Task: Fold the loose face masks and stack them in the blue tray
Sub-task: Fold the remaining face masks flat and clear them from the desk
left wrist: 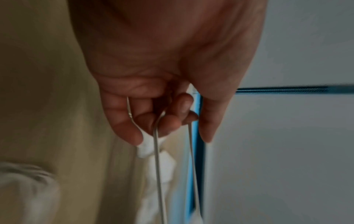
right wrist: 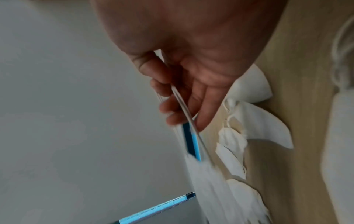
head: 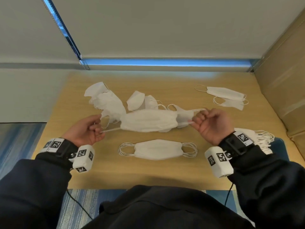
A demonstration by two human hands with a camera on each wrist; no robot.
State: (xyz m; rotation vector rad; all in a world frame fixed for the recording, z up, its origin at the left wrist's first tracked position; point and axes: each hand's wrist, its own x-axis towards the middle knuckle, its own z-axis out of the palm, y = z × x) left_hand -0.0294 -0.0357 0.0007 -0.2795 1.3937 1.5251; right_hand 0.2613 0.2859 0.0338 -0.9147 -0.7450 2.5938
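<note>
A white face mask (head: 148, 121) hangs stretched flat above the wooden table (head: 165, 176), held by its ear loops between both hands. My left hand (head: 96, 128) has its fingers curled round the left ear loop (left wrist: 156, 151). My right hand (head: 200, 120) grips the right ear loop (right wrist: 184, 110) the same way, and the mask body (right wrist: 210, 191) trails from it. Below the held mask a neat stack of flat masks (head: 158, 149) lies on the table. Another stack of masks (head: 259, 138) sits at the right on the blue tray (head: 279, 146), mostly hidden by my right wrist.
Loose crumpled masks (head: 105, 101) lie at the back left and back centre (head: 137, 100). Two more masks (head: 227, 95) lie at the back right. A cardboard box (head: 283, 80) stands along the table's right side. A window blind (head: 165, 30) hangs behind the table.
</note>
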